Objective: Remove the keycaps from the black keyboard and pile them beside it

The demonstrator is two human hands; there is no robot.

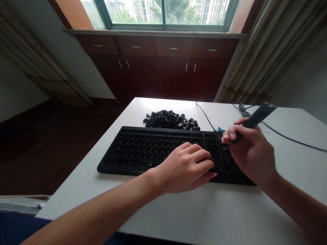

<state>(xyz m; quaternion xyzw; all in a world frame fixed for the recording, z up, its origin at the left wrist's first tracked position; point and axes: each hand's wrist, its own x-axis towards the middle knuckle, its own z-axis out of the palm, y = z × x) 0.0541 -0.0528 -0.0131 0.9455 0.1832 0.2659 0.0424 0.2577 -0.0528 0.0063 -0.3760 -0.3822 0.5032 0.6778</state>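
Note:
A black keyboard (120, 173) lies across the white table, its key positions stripped of caps over most of what shows. My left hand (190, 166) rests on its right-of-middle part, fingers bent together and pressing down on it, thumb near the front edge. In my right hand (251, 149), closed around its dark handle, is a wire keycap puller (258, 117). Its thin wire loops hang over the keyboard's right end, where my hand hides several keys. Behind the keyboard sits a heap of loose black keycaps (166, 119).
A black cable (286, 136) runs over the right side of the table (176, 217), with a tangled bundle (242, 109) at the back. A small blue object (220, 129) peeks out behind the keyboard. Beyond the table stand wooden cabinets (163, 75) under a window.

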